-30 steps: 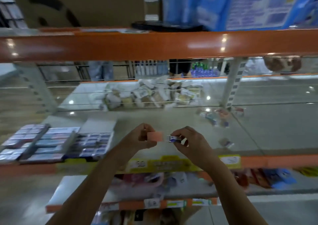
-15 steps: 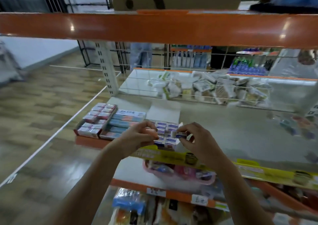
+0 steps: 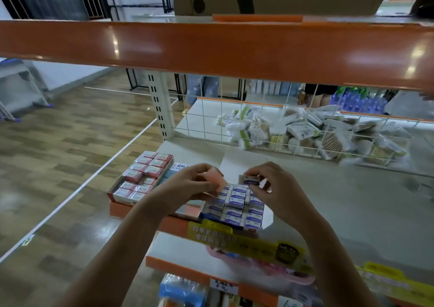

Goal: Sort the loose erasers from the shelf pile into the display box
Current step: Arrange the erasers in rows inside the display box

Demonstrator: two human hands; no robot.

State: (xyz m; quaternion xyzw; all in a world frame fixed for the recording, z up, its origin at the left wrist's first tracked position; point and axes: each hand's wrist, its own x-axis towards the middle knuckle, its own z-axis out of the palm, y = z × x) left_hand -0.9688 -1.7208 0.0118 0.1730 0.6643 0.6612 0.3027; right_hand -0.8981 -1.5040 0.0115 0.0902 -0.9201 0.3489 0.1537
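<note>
My left hand pinches a bare pink eraser between thumb and fingers. My right hand holds a small eraser in a blue-and-white sleeve. Both hands hover just above the display box, which sits at the front of the shelf and is packed with rows of blue-and-white wrapped erasers. The two held erasers are a short gap apart. The loose pile on the shelf is out of view.
A box of pink-wrapped erasers stands to the left at the shelf's corner. An orange shelf beam hangs close overhead. A wire divider with bagged goods behind it closes the back. Yellow price labels line the front edge.
The view has swung left and down, so the display box now lies directly under my hands. Both hands keep their erasers and stay close together.
</note>
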